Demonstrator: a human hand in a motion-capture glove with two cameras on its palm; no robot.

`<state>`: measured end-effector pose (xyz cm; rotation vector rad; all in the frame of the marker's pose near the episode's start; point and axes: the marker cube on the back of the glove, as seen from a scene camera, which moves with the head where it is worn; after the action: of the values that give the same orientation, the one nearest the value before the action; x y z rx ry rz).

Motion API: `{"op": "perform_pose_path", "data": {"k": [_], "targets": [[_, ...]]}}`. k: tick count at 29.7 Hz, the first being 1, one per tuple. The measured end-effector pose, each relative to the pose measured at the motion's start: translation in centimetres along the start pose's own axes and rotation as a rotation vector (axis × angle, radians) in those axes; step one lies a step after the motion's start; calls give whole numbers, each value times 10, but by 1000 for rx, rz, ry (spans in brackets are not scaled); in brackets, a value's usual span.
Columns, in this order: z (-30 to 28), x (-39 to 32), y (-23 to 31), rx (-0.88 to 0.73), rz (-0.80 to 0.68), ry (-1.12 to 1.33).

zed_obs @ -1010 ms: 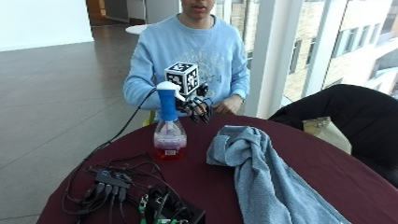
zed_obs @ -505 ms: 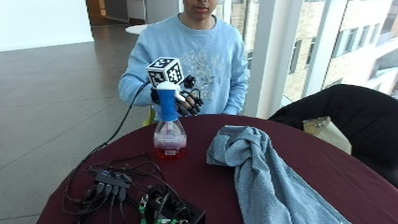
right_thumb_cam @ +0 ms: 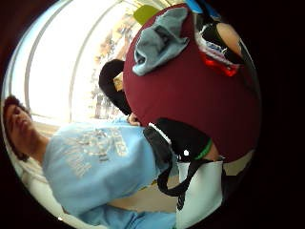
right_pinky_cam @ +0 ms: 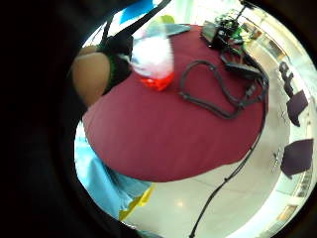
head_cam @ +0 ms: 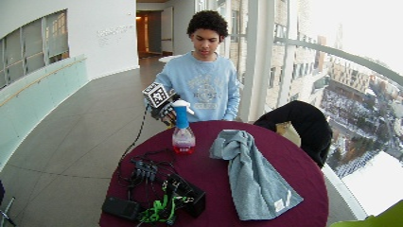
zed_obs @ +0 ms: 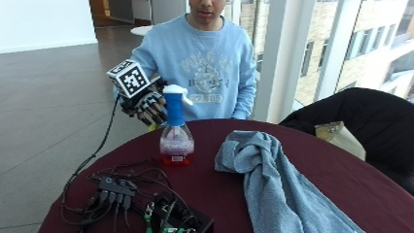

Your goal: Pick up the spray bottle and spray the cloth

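The gloved right hand (zed_obs: 147,104) hangs raised at the table's near edge, fingers (zed_obs: 155,115) loosely spread and pointing down, gripping nothing. Just beside those fingers stands the spray bottle (zed_obs: 176,132) (red liquid low inside), upright on the maroon table (zed_obs: 213,189). Beyond it lies the grey cloth (zed_obs: 278,184); a tangle of black cables (zed_obs: 110,187) sits below.

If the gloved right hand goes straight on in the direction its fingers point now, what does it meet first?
Most likely the spray bottle: the gloved right hand is beside its blue neck, fingers toward it, apparently not touching. Depth is unclear from the outside view.
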<state>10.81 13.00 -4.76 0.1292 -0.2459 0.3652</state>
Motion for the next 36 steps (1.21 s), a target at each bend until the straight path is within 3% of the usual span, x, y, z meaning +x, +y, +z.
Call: {"op": "perform_pose_path", "data": {"k": [7,19,28,36], "targets": [[-5,41,-15,84,99,-163],[9,66,-76,94,45,-631],[29,58,-116,41,67,-694],[39,49,-124,135,11,-686]]}}
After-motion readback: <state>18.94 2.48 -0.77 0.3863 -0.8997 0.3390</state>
